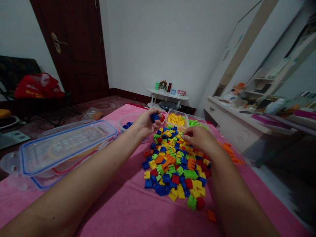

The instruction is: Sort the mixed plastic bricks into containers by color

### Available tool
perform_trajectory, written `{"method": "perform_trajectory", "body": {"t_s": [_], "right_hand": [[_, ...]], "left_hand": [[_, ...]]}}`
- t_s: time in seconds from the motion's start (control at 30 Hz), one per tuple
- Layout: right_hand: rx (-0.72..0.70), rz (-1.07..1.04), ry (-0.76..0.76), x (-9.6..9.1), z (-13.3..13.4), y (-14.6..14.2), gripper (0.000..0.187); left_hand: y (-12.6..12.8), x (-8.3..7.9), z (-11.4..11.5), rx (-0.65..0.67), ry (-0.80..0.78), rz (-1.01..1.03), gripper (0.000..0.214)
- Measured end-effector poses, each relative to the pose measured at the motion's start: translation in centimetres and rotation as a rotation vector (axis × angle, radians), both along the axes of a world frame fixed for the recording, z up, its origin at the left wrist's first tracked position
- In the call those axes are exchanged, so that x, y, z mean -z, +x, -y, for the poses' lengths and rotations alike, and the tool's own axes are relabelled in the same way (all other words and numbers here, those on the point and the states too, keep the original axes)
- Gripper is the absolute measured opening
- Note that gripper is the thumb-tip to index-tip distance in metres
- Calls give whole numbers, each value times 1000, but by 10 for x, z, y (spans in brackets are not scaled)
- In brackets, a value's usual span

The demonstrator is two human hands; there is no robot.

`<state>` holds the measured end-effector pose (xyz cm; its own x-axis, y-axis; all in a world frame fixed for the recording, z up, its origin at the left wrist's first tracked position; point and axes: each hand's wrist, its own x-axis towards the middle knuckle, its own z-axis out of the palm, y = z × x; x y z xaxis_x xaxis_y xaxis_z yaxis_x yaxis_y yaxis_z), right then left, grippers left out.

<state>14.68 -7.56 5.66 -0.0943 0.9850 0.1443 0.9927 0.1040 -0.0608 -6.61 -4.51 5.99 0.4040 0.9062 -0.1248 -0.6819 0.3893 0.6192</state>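
Observation:
My left hand (146,124) is closed around several blue toy building bricks (154,117), raised beyond the far left side of a mixed pile. My right hand (200,137) reaches over the far right part of that pile of bricks (172,161), fingertips pinched together; whatever they grip is too small to make out. Just left of my left hand stands a round clear tub (121,122) holding blue bricks. Behind the pile, one clear box contains yellow bricks (176,119) and another contains green bricks (197,123). Some red (162,118) shows behind my left fingers.
Stacked clear lids and boxes with blue rims (69,146) lie on the pink cloth (118,204) at left. Orange bricks (230,153) lie beyond my right forearm. A loose orange brick (211,216) is near the front. A white desk (229,115) stands at right.

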Motion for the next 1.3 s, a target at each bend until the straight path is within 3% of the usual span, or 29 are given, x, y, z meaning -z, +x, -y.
{"method": "perform_trajectory", "body": {"t_s": [0.17,0.3,0.5,0.67,0.8,0.93,1.1,1.2,1.3], "right_hand": [[73,3,-75,21,-14,18,23],[46,-30,-85,24,-15,18,22],[-90,-92,-51,23,-10,-6,21],[-189,-31,-26,48,-11,-28,48],[-167,18,-40,63,-13,-32,40],[-111,-104,81,53,-14,-25,31],[-77,-512,403,24,-8,-27,34],[-163,-664,422,17,-3,-37,29],[-193,-657,388,21,-1,-44,25]], "left_hand": [[2,2,0,5,-16,-7,2],[3,3,0,7,-5,-20,1],[4,2,1,-4,-7,-34,2],[3,6,-2,22,48,-43,3],[5,9,-4,20,58,-53,3],[11,12,-3,-12,31,-79,4],[24,22,0,-92,-83,-65,7],[33,31,3,-47,-116,-47,10],[40,39,6,38,-96,-74,12]]}}
